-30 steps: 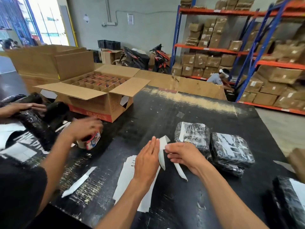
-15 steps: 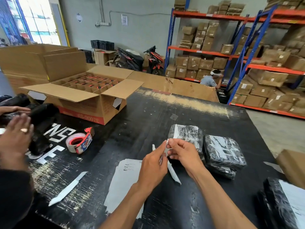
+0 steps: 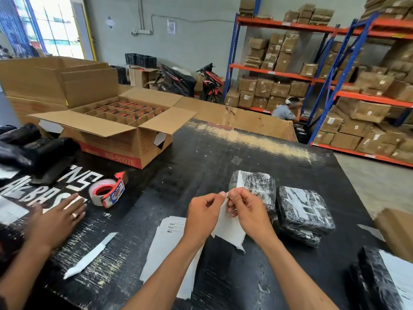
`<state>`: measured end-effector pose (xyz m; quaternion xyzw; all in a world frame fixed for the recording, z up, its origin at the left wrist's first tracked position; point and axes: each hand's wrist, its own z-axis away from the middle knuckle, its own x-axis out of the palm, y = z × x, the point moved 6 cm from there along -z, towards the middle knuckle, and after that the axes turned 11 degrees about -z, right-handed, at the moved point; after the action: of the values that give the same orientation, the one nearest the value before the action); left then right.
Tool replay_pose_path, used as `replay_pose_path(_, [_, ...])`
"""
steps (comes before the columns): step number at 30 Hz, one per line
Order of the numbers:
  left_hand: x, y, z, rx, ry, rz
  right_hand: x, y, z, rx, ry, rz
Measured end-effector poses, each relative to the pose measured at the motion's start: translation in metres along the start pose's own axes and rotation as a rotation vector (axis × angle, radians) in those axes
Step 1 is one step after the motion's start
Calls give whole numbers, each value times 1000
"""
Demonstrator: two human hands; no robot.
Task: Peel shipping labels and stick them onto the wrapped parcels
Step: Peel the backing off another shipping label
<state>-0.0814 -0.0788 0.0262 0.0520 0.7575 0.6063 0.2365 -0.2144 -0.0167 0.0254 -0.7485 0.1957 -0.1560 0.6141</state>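
Both my hands pinch the top edge of a white shipping label [image 3: 230,227] held above the black table [image 3: 201,157]. My left hand [image 3: 202,217] and my right hand [image 3: 248,211] meet fingertip to fingertip at the label's upper corner, and the sheet hangs down between them. Just behind my right hand lies a black wrapped parcel [image 3: 257,186] with a label on it. A second labelled parcel [image 3: 304,211] sits to its right. A stack of label sheets [image 3: 169,245] lies flat under my left forearm. A third wrapped parcel [image 3: 384,278] shows at the lower right.
Another person's hand [image 3: 58,218] rests flat on the table at left, near a tape dispenser [image 3: 108,192]. An open cardboard box [image 3: 116,128] with dividers stands at the back left. A white backing strip [image 3: 89,256] lies near the front. Black wrapped bundles [image 3: 33,148] pile at far left.
My hands rose and closed together on the label's top edge. The other person's hand let go of the tape dispenser, pulled away left, and now lies flat on the table.
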Motion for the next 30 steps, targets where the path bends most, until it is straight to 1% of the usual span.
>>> replay_pose_path(4, [-1, -8, -3, -72, 50, 14, 4, 3, 0, -4, -33, 60])
replay_pose_path(10, [-7, -13, -11, -127, 92, -55, 1, 8, -1, 41, -42, 107])
replay_pose_path(14, [-22, -9, -24, -214, 183, -46, -7, 14, 1, 105, 13, 136])
replay_pose_path(16, [-28, -4, -30, -236, 204, -56, -15, 16, 3, 125, 41, 152])
replay_pose_path(20, [-37, 8, -40, -215, 223, -52, -29, 19, 7, 141, 68, 181])
replay_pose_path(30, [-55, 41, -53, -112, 274, -139, -67, 21, 15, 152, 140, 281])
